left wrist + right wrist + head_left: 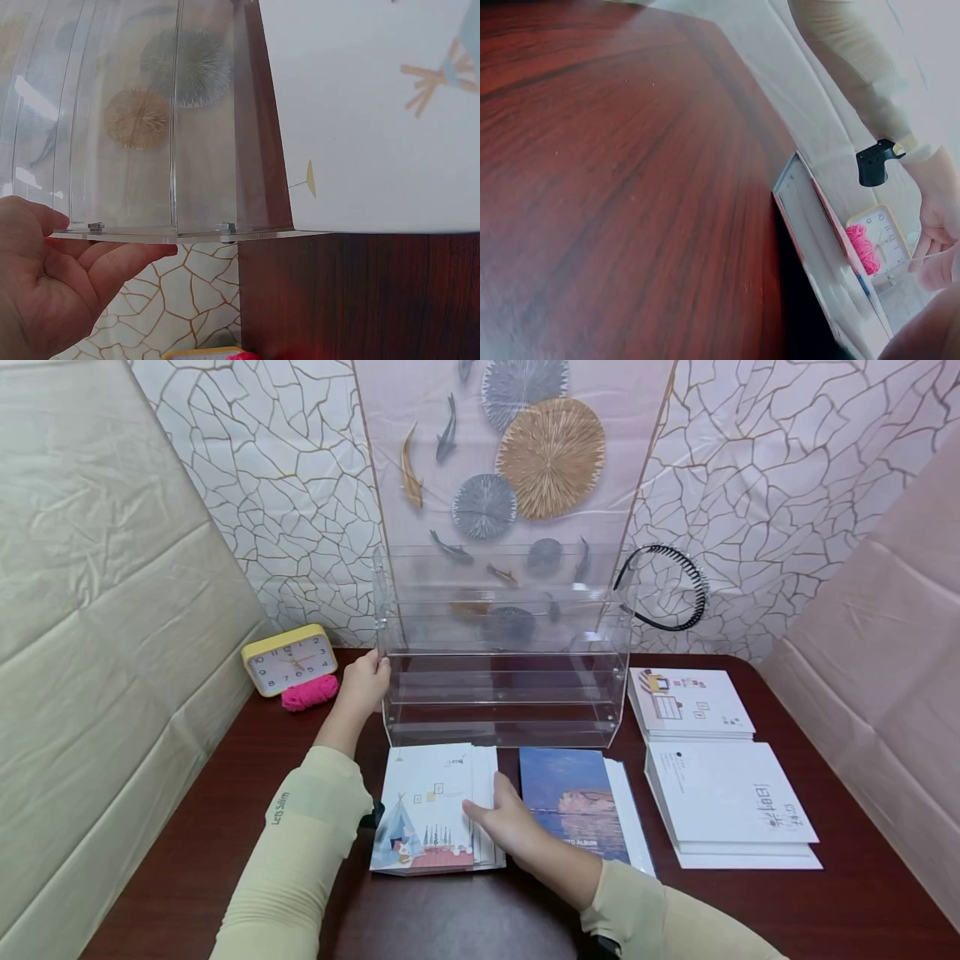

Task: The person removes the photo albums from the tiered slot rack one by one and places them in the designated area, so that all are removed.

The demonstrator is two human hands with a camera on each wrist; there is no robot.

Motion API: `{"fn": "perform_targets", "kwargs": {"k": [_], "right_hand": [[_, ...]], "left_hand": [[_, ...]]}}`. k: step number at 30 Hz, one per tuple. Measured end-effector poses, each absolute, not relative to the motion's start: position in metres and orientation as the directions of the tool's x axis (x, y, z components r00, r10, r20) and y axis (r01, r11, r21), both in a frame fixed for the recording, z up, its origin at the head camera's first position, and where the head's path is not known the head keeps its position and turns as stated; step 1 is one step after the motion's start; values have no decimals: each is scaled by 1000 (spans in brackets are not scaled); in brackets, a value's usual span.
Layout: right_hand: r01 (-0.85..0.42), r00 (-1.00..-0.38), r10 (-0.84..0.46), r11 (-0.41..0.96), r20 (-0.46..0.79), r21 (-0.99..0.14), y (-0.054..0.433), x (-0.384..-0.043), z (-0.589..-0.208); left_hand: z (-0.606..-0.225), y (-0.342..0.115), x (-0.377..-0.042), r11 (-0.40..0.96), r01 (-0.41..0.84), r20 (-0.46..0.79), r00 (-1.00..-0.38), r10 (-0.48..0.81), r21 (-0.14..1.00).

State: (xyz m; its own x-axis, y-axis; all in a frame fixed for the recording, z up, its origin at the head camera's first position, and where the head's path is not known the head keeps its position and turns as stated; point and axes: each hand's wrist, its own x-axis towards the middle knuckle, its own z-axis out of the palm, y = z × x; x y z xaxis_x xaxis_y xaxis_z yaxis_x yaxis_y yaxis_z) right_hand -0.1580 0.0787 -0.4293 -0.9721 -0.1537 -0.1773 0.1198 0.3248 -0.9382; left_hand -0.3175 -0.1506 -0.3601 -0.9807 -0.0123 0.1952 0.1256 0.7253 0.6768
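Note:
A clear acrylic tiered rack (pixel 502 687) stands at the back of the table. My left hand (pixel 364 681) holds its left side panel; in the left wrist view, the thumb of that left hand (pixel 56 281) lies on one side of the panel edge and the fingers on the other. In front of the rack lies a white photo album (pixel 427 810) with a tent drawing, on top of more white covers. My right hand (pixel 517 822) grips its right side, thumb on top; its other fingers are mostly hidden. The right wrist view shows the album's edge (pixel 829 247) side-on.
A blue photo album (pixel 562 802) lies right of the right hand. Farther right are a white album with a truck drawing (pixel 690 702) and a white album with dark lettering (pixel 735 793). A yellow clock (pixel 291 658) and pink yarn (pixel 310 692) sit back left. A black headband (pixel 701 585) hangs by the rack.

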Motion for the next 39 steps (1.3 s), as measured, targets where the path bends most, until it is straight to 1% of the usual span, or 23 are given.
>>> {"fn": "perform_targets", "kwargs": {"k": [9, 15, 18, 23, 26, 30, 35, 39], "right_hand": [[117, -977, -129, 340, -170, -933, 74, -155, -434], [103, -978, -144, 304, -152, -947, 75, -154, -435], [98, -978, -148, 286, -144, -953, 75, -154, -435], [106, -976, -160, 239, -147, -965, 75, -153, -435], [108, -974, -176, 195, -143, -975, 74, -151, -434], [95, -969, -208, 168, -130, -981, 74, -151, -431], [69, -956, -272, 151, -109, -986, 76, -158, -418], [10, -952, -300, 168, -61, -986, 82, -167, -403]], "left_hand": [[-359, -152, -317, 718, 114, 176, -984, -12, 686], [-359, -152, -317, 712, 123, 184, -983, -9, 691], [-359, -155, -318, 702, 116, 167, -986, -3, 703], [-362, -161, -317, 573, 51, 49, -999, 18, 818], [-362, -163, -315, 509, 19, -3, -999, 42, 861], [-359, -167, -314, 528, 17, -14, -998, 54, 849], [-354, -176, -312, 542, -6, -25, -999, 27, 840], [-348, -181, -310, 556, 15, 20, -1000, -4, 831]]}}
